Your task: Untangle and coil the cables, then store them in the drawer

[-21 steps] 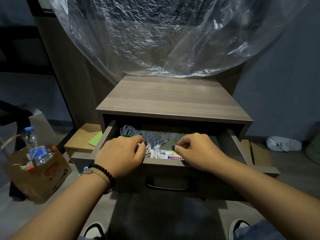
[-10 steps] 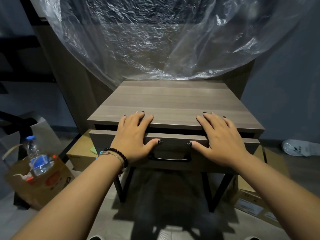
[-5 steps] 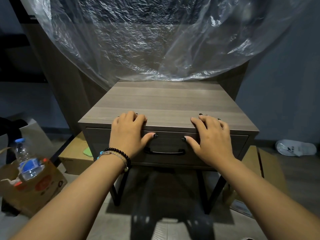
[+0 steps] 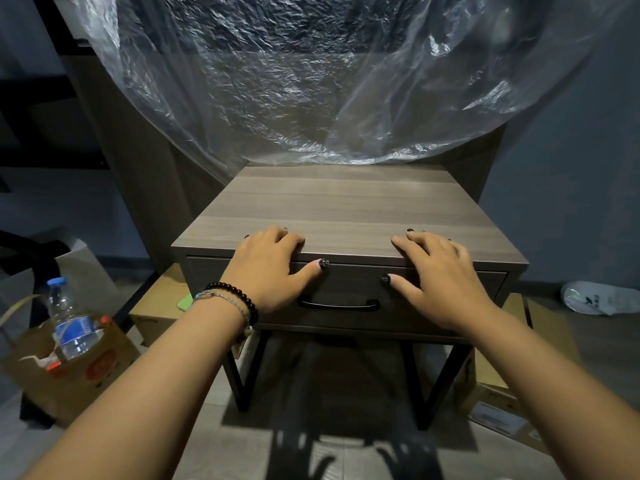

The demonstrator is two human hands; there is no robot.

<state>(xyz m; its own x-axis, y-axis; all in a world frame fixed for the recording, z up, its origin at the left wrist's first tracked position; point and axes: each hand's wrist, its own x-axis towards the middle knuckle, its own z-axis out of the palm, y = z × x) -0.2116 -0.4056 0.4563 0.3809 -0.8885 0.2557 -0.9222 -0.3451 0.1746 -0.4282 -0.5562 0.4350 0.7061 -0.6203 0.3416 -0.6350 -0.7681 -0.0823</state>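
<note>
- Head view, middle of the frame: I see my left hand and right hand lying flat against the front of the drawer, fingers straight and spread over the top edge of the nightstand, thumbs resting on the drawer face.
- Neither hand grips anything; both are open, palms against the wood. I judge they sit this way to push the drawer home evenly, one on each side of the black handle, which nobody is touching.
- The drawer front looks flush with the frame, so I judge it fully closed.
- The cables are not visible anywhere in the frame. With the drawer closed, I cannot confirm from here that they lie inside.
- A beaded bracelet circles the left wrist.
- Upper part of the frame: a crinkled clear plastic sheet hangs behind the nightstand.
- Lower left: a water bottle with a blue label stands in a brown paper bag; the label and the bag's red mark are too blurred to read.
- Lower right: a cardboard box carries a white label, also unreadable.
- Right edge: a white shoe on the floor shows a small dark mark I cannot make out.
</note>
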